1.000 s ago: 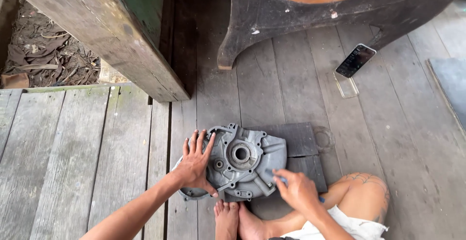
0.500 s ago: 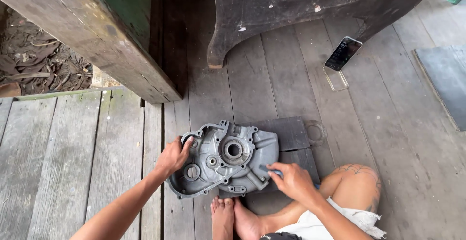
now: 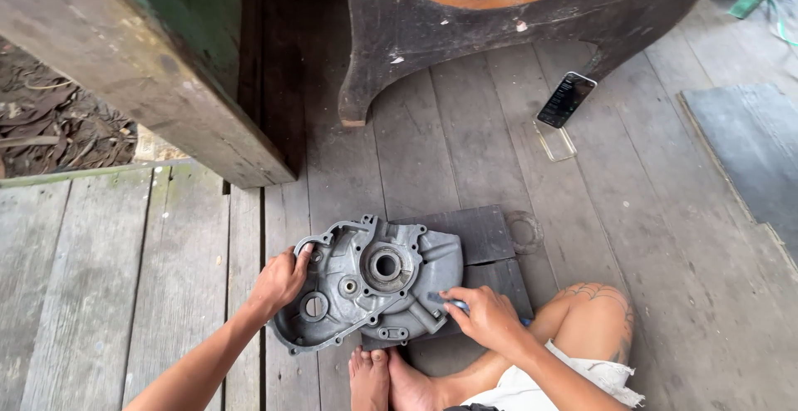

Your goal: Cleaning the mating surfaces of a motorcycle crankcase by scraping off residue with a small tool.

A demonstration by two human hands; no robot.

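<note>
Nearest the camera: my bare feet (image 3: 384,378) together on the boards, and my right knee (image 3: 592,321) bent outward.

Right hand (image 3: 486,318): fingers curled closed round a small tool, of which only a blue tip shows beside the wrist; the fingertips press on the lower right edge of the engine casing (image 3: 370,282).

Left hand (image 3: 281,280): fingers bent over the left rim of the casing, gripping it; thumb on the inner face.

The casing is a grey cast metal cover with a round central bore, lying hollow side up, partly on a dark flat slab (image 3: 482,249) and partly on the wooden deck (image 3: 133,278). Against the two earlier views, my left hand has gone from spread flat on the casting to hooked over its edge, and the casting has turned slightly, so I judge it is now steadied for work at the right edge.

Beyond: a loose ring (image 3: 525,230) by the slab, a phone (image 3: 566,100) propped on a clear stand, dark curved wooden furniture (image 3: 499,37), and a heavy wooden post (image 3: 141,70).
</note>
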